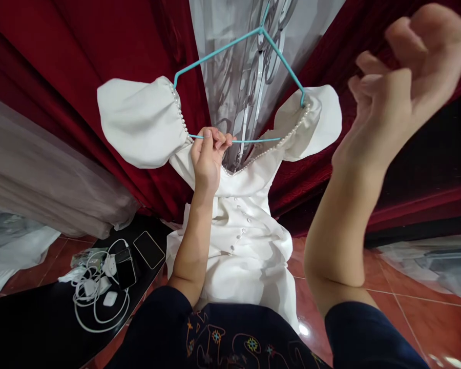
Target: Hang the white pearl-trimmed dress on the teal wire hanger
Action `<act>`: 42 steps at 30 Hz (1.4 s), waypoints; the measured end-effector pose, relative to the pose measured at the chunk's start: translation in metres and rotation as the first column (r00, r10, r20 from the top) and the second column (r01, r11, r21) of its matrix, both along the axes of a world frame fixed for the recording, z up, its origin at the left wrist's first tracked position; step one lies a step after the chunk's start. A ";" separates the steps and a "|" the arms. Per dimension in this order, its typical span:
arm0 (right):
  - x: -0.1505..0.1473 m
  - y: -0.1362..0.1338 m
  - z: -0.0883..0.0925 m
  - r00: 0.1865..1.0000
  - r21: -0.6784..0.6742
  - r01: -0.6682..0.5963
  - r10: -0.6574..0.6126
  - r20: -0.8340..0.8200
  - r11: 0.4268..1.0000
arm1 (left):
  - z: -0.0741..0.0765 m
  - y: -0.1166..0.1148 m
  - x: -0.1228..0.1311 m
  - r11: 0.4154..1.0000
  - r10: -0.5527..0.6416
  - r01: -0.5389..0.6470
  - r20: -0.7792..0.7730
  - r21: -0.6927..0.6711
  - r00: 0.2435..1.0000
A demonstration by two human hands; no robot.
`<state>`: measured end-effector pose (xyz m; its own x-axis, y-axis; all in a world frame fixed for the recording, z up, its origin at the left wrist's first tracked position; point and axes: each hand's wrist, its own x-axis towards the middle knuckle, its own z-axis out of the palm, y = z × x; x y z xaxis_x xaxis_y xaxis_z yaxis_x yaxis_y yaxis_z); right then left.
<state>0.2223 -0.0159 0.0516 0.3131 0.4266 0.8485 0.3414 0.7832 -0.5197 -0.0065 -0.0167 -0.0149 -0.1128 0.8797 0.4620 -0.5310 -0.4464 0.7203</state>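
Head view: gripping turquoise hanger [261, 31] by lower bar [255, 141] in curled left hand [208, 159], with white puff-sleeved dress [249, 185] hung from it. Holding right hand [392, 113] raised, loosely half-curled around nothing visible. Probably steadying dress; advisable next: level support for bar. Cannot tell contents of plastic packet [85, 256] on black bench [34, 328].

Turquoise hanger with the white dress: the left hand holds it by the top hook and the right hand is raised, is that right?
No: the head view shows the left hand gripping the turquoise hanger by its lower bar, not the top. The white dress is on it, and the right hand is raised.
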 end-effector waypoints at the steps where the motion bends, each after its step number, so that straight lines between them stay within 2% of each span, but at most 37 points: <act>1: -0.011 -0.009 -0.007 0.999 0.125 -0.022 0.028 -0.045 0.992 | 0.000 0.000 0.000 1.000 0.000 0.000 -0.004 -0.005 1.000; 2: -0.025 -0.016 -0.016 0.998 0.154 -0.045 0.052 -0.041 0.987 | -0.001 0.000 0.000 1.000 0.003 -0.003 -0.010 -0.016 1.000; 3: -0.039 -0.022 -0.026 0.998 0.105 -0.062 0.058 0.039 0.992 | -0.002 0.001 0.000 0.999 0.008 -0.008 -0.019 -0.032 1.000; 4: -0.052 -0.025 -0.038 0.982 -0.003 -0.055 0.055 0.182 0.998 | -0.003 0.001 0.000 0.999 0.014 -0.015 -0.029 -0.047 0.999; 5: -0.064 -0.026 -0.050 0.943 -0.095 -0.017 0.048 0.330 0.995 | -0.004 0.002 -0.001 0.998 0.019 -0.021 -0.037 -0.053 0.999; 7: -0.080 -0.024 -0.074 0.840 -0.168 0.115 -0.005 0.543 0.979 | -0.007 0.004 -0.002 0.999 0.016 -0.018 -0.046 -0.043 0.999; 8: -0.083 -0.023 -0.082 0.805 -0.162 0.170 -0.043 0.592 0.972 | -0.008 0.005 -0.002 0.999 0.010 -0.012 -0.054 -0.039 0.998; 10: -0.083 -0.019 -0.092 0.790 -0.143 0.234 -0.103 0.604 0.962 | -0.009 0.008 -0.003 0.999 -0.010 0.004 -0.098 -0.053 0.995; 15: -0.073 -0.017 -0.084 0.849 -0.166 0.215 -0.100 0.519 0.962 | -0.007 0.002 -0.011 0.993 -0.047 0.017 -0.257 -0.118 0.965; 17: -0.076 -0.016 -0.083 0.860 -0.159 0.194 -0.090 0.501 0.968 | -0.003 -0.009 -0.019 0.991 -0.072 0.018 -0.411 -0.134 0.909; 19: -0.082 -0.016 -0.084 0.871 -0.145 0.177 -0.086 0.484 0.973 | 0.007 -0.023 -0.028 0.994 -0.079 0.022 -0.572 -0.106 0.816; 20: -0.084 -0.016 -0.086 0.875 -0.145 0.174 -0.086 0.476 0.974 | 0.013 -0.029 -0.032 0.999 -0.028 -0.003 -0.606 -0.050 0.795; 22: -0.086 -0.016 -0.088 0.883 -0.155 0.169 -0.080 0.462 0.973 | 0.028 -0.035 -0.039 0.973 0.227 -0.161 -0.534 0.167 0.815; 23: -0.087 -0.016 -0.088 0.885 -0.161 0.165 -0.074 0.459 0.973 | 0.035 -0.033 -0.043 0.914 0.391 -0.285 -0.446 0.289 0.805; 24: -0.086 -0.016 -0.089 0.886 -0.165 0.161 -0.070 0.458 0.973 | 0.041 -0.029 -0.048 0.832 0.534 -0.397 -0.368 0.388 0.761; 26: -0.084 -0.017 -0.089 0.883 -0.164 0.159 -0.066 0.465 0.974 | 0.049 -0.012 -0.057 0.689 0.710 -0.526 -0.320 0.499 0.627; 27: -0.084 -0.017 -0.089 0.878 -0.162 0.167 -0.072 0.473 0.973 | 0.050 -0.001 -0.061 0.654 0.749 -0.547 -0.345 0.522 0.566; 29: -0.082 -0.016 -0.088 0.867 -0.156 0.199 -0.099 0.489 0.967 | 0.052 0.020 -0.070 0.643 0.765 -0.560 -0.416 0.522 0.491; 33: -0.081 -0.015 -0.086 0.856 -0.138 0.234 -0.137 0.498 0.962 | 0.060 0.044 -0.086 0.690 0.723 -0.571 -0.461 0.445 0.515; 36: -0.077 -0.013 -0.085 0.864 -0.129 0.209 -0.121 0.488 0.969 | 0.068 0.051 -0.110 0.635 0.771 -0.616 -0.430 0.466 0.470; 38: -0.073 -0.011 -0.084 0.867 -0.144 0.192 -0.099 0.489 0.971 | 0.064 0.054 -0.131 0.569 0.818 -0.683 -0.396 0.458 0.417; 40: -0.071 -0.010 -0.083 0.871 -0.162 0.170 -0.071 0.485 0.972 | 0.050 0.054 -0.153 0.536 0.837 -0.740 -0.371 0.405 0.403; 41: -0.070 -0.010 -0.083 0.877 -0.167 0.154 -0.057 0.478 0.974 | 0.040 0.052 -0.161 0.543 0.832 -0.752 -0.358 0.373 0.423; 42: -0.070 -0.009 -0.083 0.882 -0.168 0.139 -0.045 0.469 0.976 | 0.029 0.050 -0.167 0.574 0.812 -0.744 -0.356 0.343 0.462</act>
<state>0.1519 -0.0251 -0.0314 -0.0463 0.5835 0.8108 0.6438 0.6380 -0.4224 -0.1739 0.0335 0.0136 -0.4834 0.4625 0.7433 0.4343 -0.6105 0.6623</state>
